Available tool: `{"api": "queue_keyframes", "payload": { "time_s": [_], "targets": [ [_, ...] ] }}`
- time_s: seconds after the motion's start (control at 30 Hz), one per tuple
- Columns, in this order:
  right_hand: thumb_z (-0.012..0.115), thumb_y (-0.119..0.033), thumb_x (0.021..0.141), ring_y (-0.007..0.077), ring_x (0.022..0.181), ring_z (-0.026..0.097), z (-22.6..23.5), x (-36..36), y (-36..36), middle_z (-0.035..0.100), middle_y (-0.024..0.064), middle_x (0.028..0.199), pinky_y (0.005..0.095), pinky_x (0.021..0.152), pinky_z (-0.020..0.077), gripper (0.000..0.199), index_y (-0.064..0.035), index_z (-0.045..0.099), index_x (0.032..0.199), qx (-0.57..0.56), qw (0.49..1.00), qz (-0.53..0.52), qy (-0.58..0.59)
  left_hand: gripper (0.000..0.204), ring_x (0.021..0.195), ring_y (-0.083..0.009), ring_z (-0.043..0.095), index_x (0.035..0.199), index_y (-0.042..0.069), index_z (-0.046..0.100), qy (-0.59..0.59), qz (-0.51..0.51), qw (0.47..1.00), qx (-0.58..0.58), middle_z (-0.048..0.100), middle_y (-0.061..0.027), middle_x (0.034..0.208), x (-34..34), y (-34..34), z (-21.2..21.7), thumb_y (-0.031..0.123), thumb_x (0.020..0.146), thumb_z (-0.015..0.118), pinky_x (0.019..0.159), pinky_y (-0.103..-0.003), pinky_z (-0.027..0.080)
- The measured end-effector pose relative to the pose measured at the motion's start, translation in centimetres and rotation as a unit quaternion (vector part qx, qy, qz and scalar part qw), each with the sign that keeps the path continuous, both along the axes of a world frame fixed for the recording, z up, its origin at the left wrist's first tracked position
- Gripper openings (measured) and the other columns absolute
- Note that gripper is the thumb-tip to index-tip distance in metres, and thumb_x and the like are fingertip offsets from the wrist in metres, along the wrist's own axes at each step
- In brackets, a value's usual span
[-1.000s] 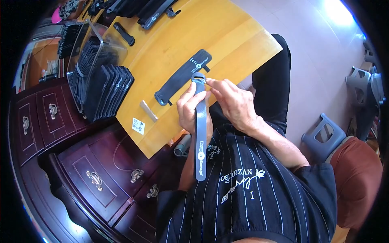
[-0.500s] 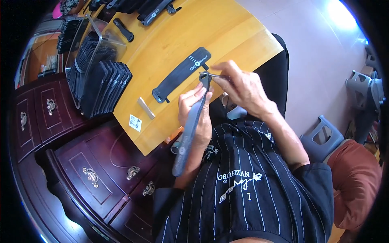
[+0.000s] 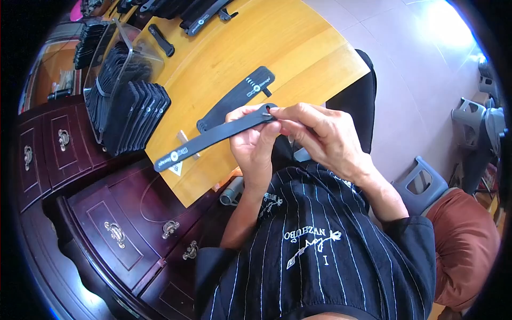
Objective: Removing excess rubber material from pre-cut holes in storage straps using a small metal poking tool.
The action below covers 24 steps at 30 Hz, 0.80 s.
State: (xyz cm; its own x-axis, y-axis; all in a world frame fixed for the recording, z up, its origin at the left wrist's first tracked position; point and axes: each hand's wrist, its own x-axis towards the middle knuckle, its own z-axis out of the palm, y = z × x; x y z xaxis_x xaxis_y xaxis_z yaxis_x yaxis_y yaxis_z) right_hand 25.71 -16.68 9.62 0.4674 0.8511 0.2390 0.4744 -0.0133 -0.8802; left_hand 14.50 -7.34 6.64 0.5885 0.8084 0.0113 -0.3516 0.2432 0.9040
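My left hand [image 3: 253, 151] is closed around a black storage strap [image 3: 213, 137], its thumb below and fingers behind. The strap points down-left over the table, its printed end outermost. At its upper end is a small hole. There my right hand [image 3: 328, 136] is pinched, and a small silvery tip of a slim metal tool [image 3: 266, 114] shows at the hole; the rest is hidden by the fingers. Beyond my hands lies a neat stack of similar black straps [image 3: 234, 98], partly covered by the held one.
Under the held strap are a thin beige strip [image 3: 183, 136] and a white label [image 3: 176, 168] on the yellow table [image 3: 298, 48]. Bundled straps [image 3: 140, 114] stand beside a clear bin [image 3: 152, 61] at left. One loose strap [image 3: 161, 40] lies farther back. Dark drawers [image 3: 117, 213] adjoin the table.
The held strap has swung from hanging down over my left forearm to slanting left across the table, its printed face showing. My right hand has moved slightly down, closer to the left.
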Motion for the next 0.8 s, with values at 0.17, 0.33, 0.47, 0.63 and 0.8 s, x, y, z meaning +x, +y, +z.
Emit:
{"api": "queue_keyframes", "payload": {
  "time_s": [0.17,0.33,0.47,0.63,0.8],
  "targets": [
    [0.061,-0.011,0.091,0.0115,0.066,0.064,1.4,1.5,-0.8,0.067,0.0085,0.073,0.0236,0.059,0.0487,0.019,0.0008,0.066,0.105,-0.069,0.984,0.044,0.16,0.024,0.074,-0.0178,0.063,0.106,-0.004,0.051,0.015,-0.062,0.998,0.02,0.062,-0.0143,0.096,0.1,0.7,0.2,0.001,0.087,0.065,0.059,-0.027,0.055],
    [0.061,-0.011,0.091,0.0127,0.069,0.066,0.5,2.8,-0.9,0.068,0.0085,0.076,0.0247,0.064,0.0529,0.019,0.0009,0.066,0.105,-0.079,0.983,0.073,0.151,0.021,0.065,-0.019,0.066,0.101,-0.006,0.052,0.062,-0.142,0.987,0.034,0.064,-0.0156,0.081,0.1,2.1,0.9,-0.008,0.084,0.065,0.054,-0.027,0.057],
    [0.06,-0.017,0.091,0.013,0.051,0.057,-0.4,2.4,-0.5,0.06,0.0049,0.063,0.0253,0.05,0.0429,0.017,-0.0053,0.066,0.102,0.02,0.997,0.018,0.071,0.019,0.064,-0.0187,0.066,0.096,-0.004,0.05,0.058,-0.169,0.984,0.004,0.064,-0.0158,0.08,0.5,2.1,1.3,-0.008,0.084,0.064,0.053,-0.026,0.057],
    [0.061,-0.017,0.091,0.014,0.053,0.06,0.7,2.8,0.9,0.061,0.0057,0.064,0.0262,0.051,0.0449,0.016,-0.0083,0.066,0.102,0.0,0.998,0.018,0.057,0.02,0.057,-0.0194,0.065,0.093,0.0,0.046,0.053,-0.154,0.984,-0.07,0.062,-0.0164,0.076,0.3,2.2,2.4,-0.005,0.085,0.064,0.049,-0.026,0.055],
    [0.063,-0.019,0.089,0.0173,0.055,0.062,0.7,2.3,2.8,0.063,0.006,0.065,0.0278,0.052,0.0465,0.015,-0.0097,0.066,0.099,0.035,0.998,0.044,0.037,0.021,0.054,-0.0194,0.063,0.095,0.001,0.045,0.079,-0.14,0.984,-0.072,0.062,-0.016,0.073,-1.0,2.1,2.6,-0.001,0.085,0.063,0.045,-0.025,0.052]
  ]
}}
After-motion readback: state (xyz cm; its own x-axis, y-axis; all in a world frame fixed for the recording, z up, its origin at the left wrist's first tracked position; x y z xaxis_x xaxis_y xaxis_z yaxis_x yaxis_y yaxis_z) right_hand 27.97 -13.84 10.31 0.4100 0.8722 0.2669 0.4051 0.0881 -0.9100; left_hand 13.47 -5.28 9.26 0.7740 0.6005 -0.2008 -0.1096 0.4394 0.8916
